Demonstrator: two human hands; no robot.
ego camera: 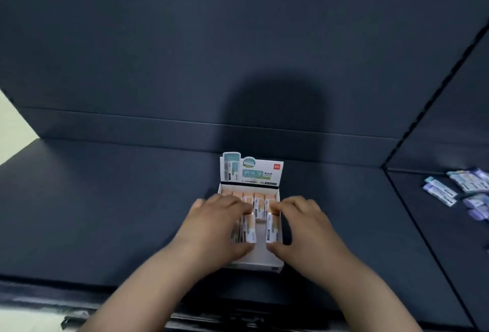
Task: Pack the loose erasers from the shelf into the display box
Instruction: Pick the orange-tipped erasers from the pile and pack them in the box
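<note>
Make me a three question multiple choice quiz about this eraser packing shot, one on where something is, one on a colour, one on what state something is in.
1. Where do the loose erasers lie relative to the display box?
A. To its far right
B. To its far left
C. Stacked on its header card

2. What colour is the shelf surface?
A. White
B. Dark blue-grey
C. Red

3. What are the hands doing?
A. Resting off the shelf
B. Both over the box, fingers on erasers
C. Only one is in view

Answers: 1 A, the pile sits near the right edge. 2 B, the shelf is dark throughout. 3 B, the left hand and right hand each touch an upright eraser in the box.
</note>
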